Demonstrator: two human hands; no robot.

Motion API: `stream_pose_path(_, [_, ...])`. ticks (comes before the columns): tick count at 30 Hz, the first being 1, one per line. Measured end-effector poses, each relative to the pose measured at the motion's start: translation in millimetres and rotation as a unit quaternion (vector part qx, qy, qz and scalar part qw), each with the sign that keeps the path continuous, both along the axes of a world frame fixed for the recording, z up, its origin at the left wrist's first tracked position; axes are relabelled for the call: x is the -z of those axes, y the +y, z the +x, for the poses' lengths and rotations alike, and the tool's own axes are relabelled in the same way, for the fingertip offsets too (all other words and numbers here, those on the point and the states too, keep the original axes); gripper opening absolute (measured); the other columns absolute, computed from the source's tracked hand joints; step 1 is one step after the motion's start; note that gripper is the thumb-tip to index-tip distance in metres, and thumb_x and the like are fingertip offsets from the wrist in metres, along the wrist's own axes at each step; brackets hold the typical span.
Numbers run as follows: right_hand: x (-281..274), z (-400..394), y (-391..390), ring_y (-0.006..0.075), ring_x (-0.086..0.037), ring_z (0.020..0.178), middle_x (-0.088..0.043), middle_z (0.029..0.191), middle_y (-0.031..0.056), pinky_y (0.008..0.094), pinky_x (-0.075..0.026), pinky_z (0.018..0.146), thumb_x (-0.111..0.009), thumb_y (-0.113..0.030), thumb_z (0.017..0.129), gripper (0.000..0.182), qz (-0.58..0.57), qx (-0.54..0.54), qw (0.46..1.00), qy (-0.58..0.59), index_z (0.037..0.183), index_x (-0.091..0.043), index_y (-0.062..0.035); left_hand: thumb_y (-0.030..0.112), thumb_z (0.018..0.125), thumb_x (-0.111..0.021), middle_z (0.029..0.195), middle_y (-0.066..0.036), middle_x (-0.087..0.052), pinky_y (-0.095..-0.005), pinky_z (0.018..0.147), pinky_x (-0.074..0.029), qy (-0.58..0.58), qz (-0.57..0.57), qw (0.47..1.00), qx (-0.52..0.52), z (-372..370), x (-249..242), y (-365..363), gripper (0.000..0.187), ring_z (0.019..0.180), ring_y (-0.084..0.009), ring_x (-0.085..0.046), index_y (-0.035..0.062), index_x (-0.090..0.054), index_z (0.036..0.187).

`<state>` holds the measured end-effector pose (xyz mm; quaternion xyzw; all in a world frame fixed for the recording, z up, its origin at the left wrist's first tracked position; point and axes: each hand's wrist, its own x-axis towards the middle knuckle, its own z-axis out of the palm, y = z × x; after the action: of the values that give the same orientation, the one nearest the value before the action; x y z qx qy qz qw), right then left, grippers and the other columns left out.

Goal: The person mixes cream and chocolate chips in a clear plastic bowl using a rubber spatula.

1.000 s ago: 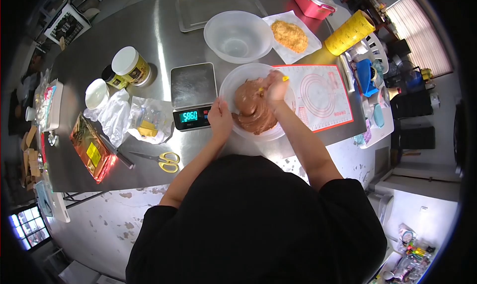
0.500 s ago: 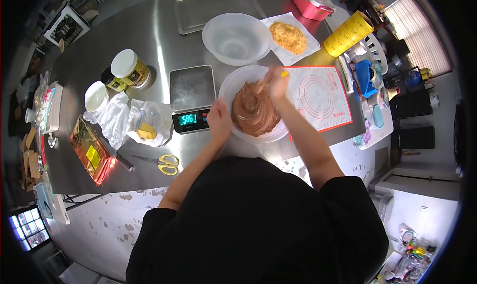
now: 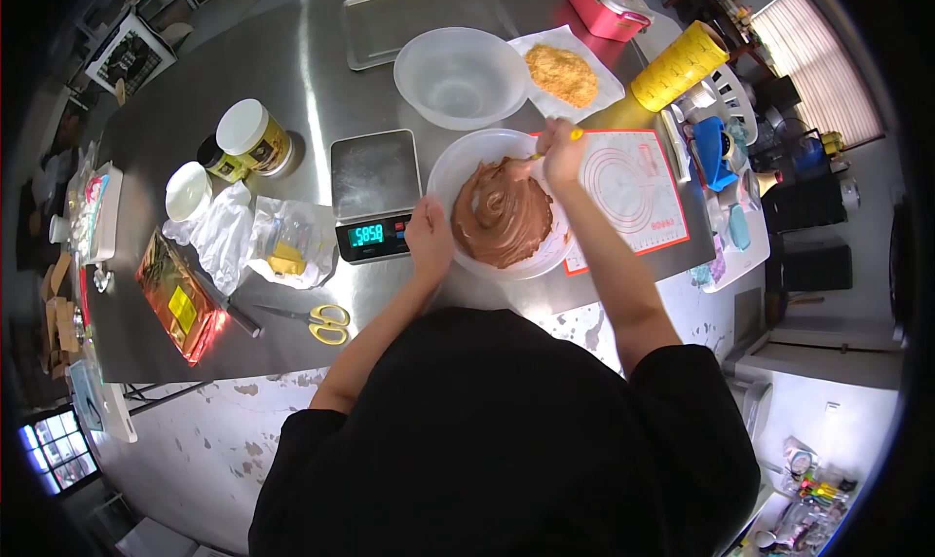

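A translucent plastic bowl in front of me holds thick brown chocolate batter with swirled ridges. My left hand is closed on the bowl's left rim. Over the right side of the bowl, my right hand is wrapped round a spatula with a yellow handle. The spatula slants down to the left, and its blade is at the batter, mostly hidden. Left of the bowl lies a digital scale with a lit display and nothing on its plate.
Behind are another translucent bowl, a metal tray and yellow crumbs on paper. A red-edged baking mat lies to the right. To the left are tubs, an opened wrapper, scissors and a shiny orange packet.
My right hand has shifted to the right with the spatula, and the swirls in the batter differ. My left hand stays at the rim. The scale's reading has dropped slightly.
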<state>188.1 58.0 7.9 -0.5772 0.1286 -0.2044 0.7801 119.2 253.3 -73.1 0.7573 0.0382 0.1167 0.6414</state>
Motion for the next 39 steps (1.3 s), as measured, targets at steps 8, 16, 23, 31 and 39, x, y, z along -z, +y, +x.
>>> stream_pose_path(8, [12, -41, 5, 0.0118, -0.03, 0.036, -0.033, 0.044, 0.0016, 0.0257, -0.027, 0.036, -0.048, -0.01, 0.075, 0.018, 0.19, -0.346, 0.905, 0.158, 0.058, -0.043, -0.0074, 0.02, 0.087, -0.045, 0.061, -0.001, -0.051, -0.0211, 0.051, -0.037, 0.017, -0.001, 1.0, -0.018, 0, -11, 1, 0.026, 0.055, -0.0056, -0.044, -0.0022, -0.056, 0.094])
stream_pose_path(16, [-5, -1, -11, 0.0119, -0.031, 0.035, -0.032, 0.044, 0.0013, 0.0257, -0.024, 0.035, -0.048, -0.009, 0.075, 0.016, 0.031, -0.058, 0.998, -0.018, 0.061, -0.046, -0.0039, 0.019, 0.085, -0.044, 0.077, -0.019, -0.06, -0.0328, 0.063, -0.044, 0.043, 0.001, 0.999, 0.022, 2, 1, 3, 0.027, 0.07, -0.0289, -0.059, -0.0027, -0.055, 0.098])
stream_pose_path(23, [32, -22, 36, 0.0116, -0.027, 0.035, -0.031, 0.045, 0.0005, 0.0268, -0.023, 0.035, -0.048, -0.009, 0.074, 0.016, 0.231, -0.089, 0.966, 0.074, 0.06, -0.04, -0.0066, 0.019, 0.086, -0.044, 0.077, -0.018, -0.06, -0.0324, 0.063, -0.044, 0.047, 0.015, 0.999, 0.014, -2, -10, 4, 0.028, 0.069, -0.0266, -0.059, -0.0028, -0.055, 0.099])
stream_pose_path(31, [-16, 6, -2, 0.0119, -0.032, 0.034, -0.036, 0.046, 0.0019, 0.0265, -0.024, 0.033, -0.05, -0.007, 0.074, 0.015, 0.063, -0.075, 0.995, 0.002, 0.06, -0.045, -0.0048, 0.019, 0.086, -0.044, 0.068, -0.013, -0.056, -0.0287, 0.057, -0.042, 0.026, 0.028, 0.999, 0.022, -2, -7, 5, 0.028, 0.059, -0.0187, -0.053, -0.0033, -0.055, 0.098])
stream_pose_path(39, [21, -28, 37, 0.0104, -0.028, 0.038, -0.029, 0.047, -0.0014, 0.0246, -0.022, 0.037, -0.048, -0.01, 0.076, 0.023, 0.196, -0.23, 0.95, 0.08, 0.056, -0.036, -0.0098, 0.018, 0.086, -0.045, 0.063, -0.01, -0.053, -0.0271, 0.054, -0.04, 0.065, -0.04, 0.997, 0.006, 0, -7, 3, 0.026, 0.055, -0.0161, -0.049, -0.0037, -0.055, 0.097])
